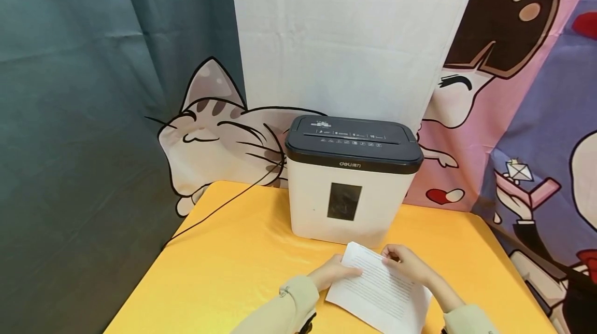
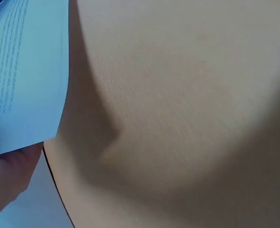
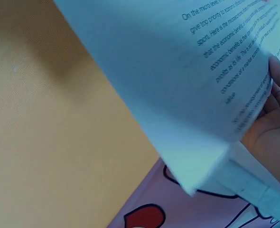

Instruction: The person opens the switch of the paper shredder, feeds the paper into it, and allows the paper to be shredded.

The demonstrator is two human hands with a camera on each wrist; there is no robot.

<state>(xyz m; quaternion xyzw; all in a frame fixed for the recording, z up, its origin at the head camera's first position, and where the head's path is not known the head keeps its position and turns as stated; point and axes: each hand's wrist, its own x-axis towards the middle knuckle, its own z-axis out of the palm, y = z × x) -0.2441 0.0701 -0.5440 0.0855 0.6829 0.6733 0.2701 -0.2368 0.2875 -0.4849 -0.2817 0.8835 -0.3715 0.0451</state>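
A white sheet of paper [image 1: 373, 292] with printed lines of text is held low over the table, in front of the shredder. My left hand [image 1: 333, 272] grips its left edge, thumb lying on the printed face. On the upper right edge, my right hand [image 1: 408, 264] pinches the sheet between thumb and curled fingers. The left wrist view has the paper [image 2: 35, 80] at its upper left, with a hand [image 2: 14, 178] partly beneath it. English text shows on the paper [image 3: 178, 95] in the right wrist view, where a hand [image 3: 275, 123] holds the edge. Whether several sheets are stacked, I cannot tell.
A white shredder [image 1: 310, 204] with a dark lid [image 1: 354, 139] and a feed slot stands behind the paper. Its black cord [image 1: 224, 203] runs left across the yellow tabletop [image 1: 219, 266]. Cartoon-printed cloth [image 1: 522, 131] and a grey-green curtain [image 1: 79, 116] hang around the table.
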